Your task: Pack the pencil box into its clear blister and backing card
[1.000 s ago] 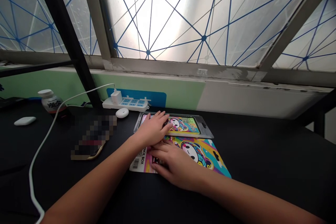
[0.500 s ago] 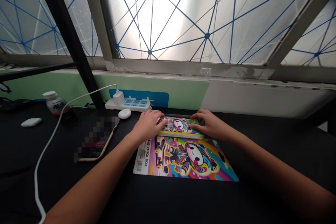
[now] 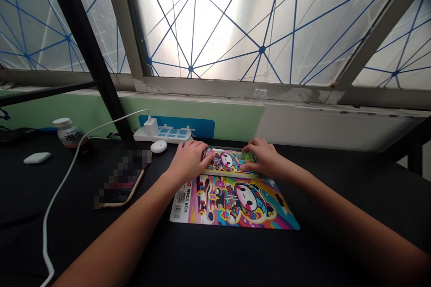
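Observation:
A colourful pencil box (image 3: 228, 162) with a cartoon panda lies on the black table (image 3: 336, 188) near the wall. My left hand (image 3: 189, 160) grips its left end with curled fingers. My right hand (image 3: 264, 158) grips its right end the same way. In front of the box lies its flat printed card (image 3: 232, 202), marked PENCIL BOX, face up and untouched. The clear plastic shell around the box is mostly hidden by my hands.
A white power strip (image 3: 164, 133) with a charger and a white cable (image 3: 63, 179) sits by the wall. A white oval case (image 3: 158, 146), a phone (image 3: 119, 184), a white-capped bottle (image 3: 69, 134) and a white mouse (image 3: 37, 158) lie to the left.
My right hand left the printed card and moved up to the pencil box's right end. Both hands have closed on the box's ends. The card now lies fully uncovered.

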